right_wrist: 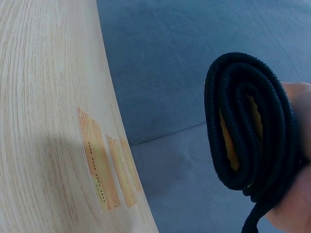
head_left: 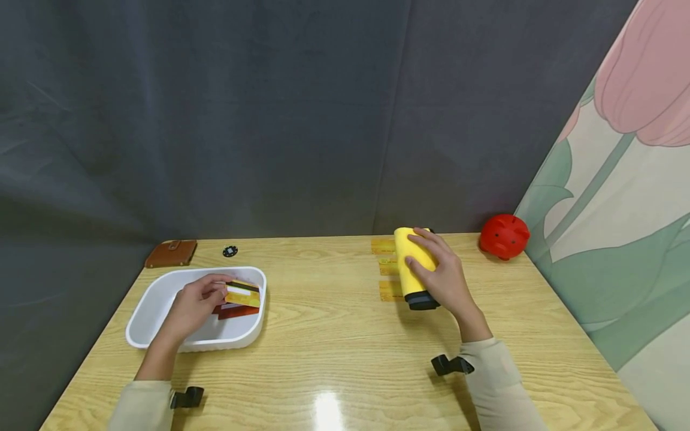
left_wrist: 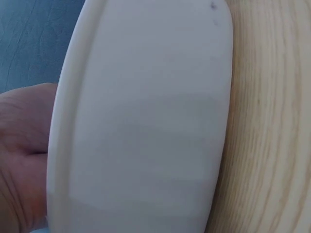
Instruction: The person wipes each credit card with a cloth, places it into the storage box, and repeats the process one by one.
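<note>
My left hand (head_left: 195, 304) pinches a gold bank card (head_left: 242, 294) between thumb and fingers, over the right part of a white plastic basin (head_left: 141, 311). Dark red cards (head_left: 237, 312) lie in the basin beneath it. In the left wrist view the basin's outer wall (left_wrist: 146, 121) hides most of that hand. My right hand (head_left: 444, 272) grips a rolled yellow towel (head_left: 411, 254) with a black edge, held above the table. The right wrist view shows the towel's coiled black end (right_wrist: 252, 126). Gold cards (head_left: 389, 291) lie in a column just left of the towel, partly covered by it.
A red piggy bank (head_left: 504, 237) stands at the back right, near the flowered wall. At the back left lie a brown leather wallet (head_left: 171, 254) and a black-and-white poker chip (head_left: 230, 251). A dark curtain (head_left: 269, 120) hangs behind the wooden table (head_left: 318, 335).
</note>
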Motion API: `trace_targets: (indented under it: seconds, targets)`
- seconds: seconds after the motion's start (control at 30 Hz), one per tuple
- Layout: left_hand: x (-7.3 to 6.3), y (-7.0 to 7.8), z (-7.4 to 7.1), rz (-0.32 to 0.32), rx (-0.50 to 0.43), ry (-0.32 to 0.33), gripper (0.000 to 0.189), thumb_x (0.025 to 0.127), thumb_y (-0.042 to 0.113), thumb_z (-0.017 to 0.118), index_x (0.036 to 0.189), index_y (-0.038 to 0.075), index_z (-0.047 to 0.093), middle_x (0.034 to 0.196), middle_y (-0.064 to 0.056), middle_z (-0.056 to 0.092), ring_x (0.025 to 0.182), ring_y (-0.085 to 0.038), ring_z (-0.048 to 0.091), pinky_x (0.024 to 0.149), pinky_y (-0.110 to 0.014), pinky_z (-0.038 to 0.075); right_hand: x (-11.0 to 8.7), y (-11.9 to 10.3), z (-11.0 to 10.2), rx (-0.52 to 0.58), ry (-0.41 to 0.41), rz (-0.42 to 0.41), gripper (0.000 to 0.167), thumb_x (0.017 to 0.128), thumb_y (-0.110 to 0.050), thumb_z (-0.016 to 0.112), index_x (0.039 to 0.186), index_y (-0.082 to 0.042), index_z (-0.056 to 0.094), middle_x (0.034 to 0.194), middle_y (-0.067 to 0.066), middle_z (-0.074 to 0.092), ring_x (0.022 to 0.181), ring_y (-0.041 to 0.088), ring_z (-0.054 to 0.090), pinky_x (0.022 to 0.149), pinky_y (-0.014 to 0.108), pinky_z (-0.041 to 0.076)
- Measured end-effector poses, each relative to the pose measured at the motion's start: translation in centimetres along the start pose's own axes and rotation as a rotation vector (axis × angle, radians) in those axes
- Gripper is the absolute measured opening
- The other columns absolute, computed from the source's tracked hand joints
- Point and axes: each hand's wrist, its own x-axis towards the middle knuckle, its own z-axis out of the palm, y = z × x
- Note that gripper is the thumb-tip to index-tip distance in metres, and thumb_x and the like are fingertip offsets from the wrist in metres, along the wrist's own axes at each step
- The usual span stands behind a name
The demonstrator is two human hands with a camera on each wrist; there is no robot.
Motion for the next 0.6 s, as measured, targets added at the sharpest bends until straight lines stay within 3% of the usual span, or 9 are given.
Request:
trace_targets:
  seconds: [0.17, 0.4, 0.47, 0.6]
  targets:
    - [0.02, -0.17, -0.07, 0.001, 0.021, 0.065, 0.028, 0.099, 0.011, 0.069, 0.126, 0.003, 0.068, 0.111, -0.019, 0.077, 0.099, -0.026, 0.076, 0.070, -0.014, 0.055, -0.03, -0.02, -0.02, -0.013, -0.001, 0.010, 0.045, 0.092, -0.013, 0.078, 0.136, -0.013, 0.068, 0.151, 0.006, 0.057, 0.149, 0.033, 0.044, 0.104, 0.005, 0.033]
    - [0.00, -0.36, -0.26, 0.019, 0.100, 0.188, 0.025, 0.091, 0.011, 0.078, 0.115, 0.005, 0.073, 0.099, -0.013, 0.080, 0.080, -0.005, 0.073, 0.064, -0.012, 0.052, -0.06, -0.05, -0.28, -0.032, -0.006, 0.027, 0.045, 0.093, -0.015, 0.077, 0.137, -0.014, 0.067, 0.153, 0.005, 0.055, 0.149, 0.034, 0.044, 0.107, 0.019, 0.040]
    - [0.02, -0.44, -0.29, 0.011, 0.110, 0.198, 0.023, 0.091, 0.010, 0.079, 0.112, 0.004, 0.073, 0.098, -0.013, 0.080, 0.079, -0.003, 0.071, 0.063, -0.011, 0.051, -0.06, -0.06, -0.35, -0.031, -0.004, 0.029, 0.045, 0.093, -0.015, 0.077, 0.137, -0.014, 0.067, 0.153, 0.005, 0.055, 0.149, 0.034, 0.044, 0.106, 0.016, 0.038]
    - [0.04, -0.44, -0.24, 0.002, 0.088, 0.150, 0.023, 0.091, 0.008, 0.077, 0.113, 0.001, 0.072, 0.100, -0.015, 0.079, 0.083, -0.009, 0.073, 0.065, -0.009, 0.052, -0.05, 0.02, -0.44, -0.023, 0.001, 0.024, 0.045, 0.093, -0.014, 0.077, 0.137, -0.013, 0.067, 0.153, 0.007, 0.055, 0.148, 0.035, 0.045, 0.103, 0.005, 0.033]
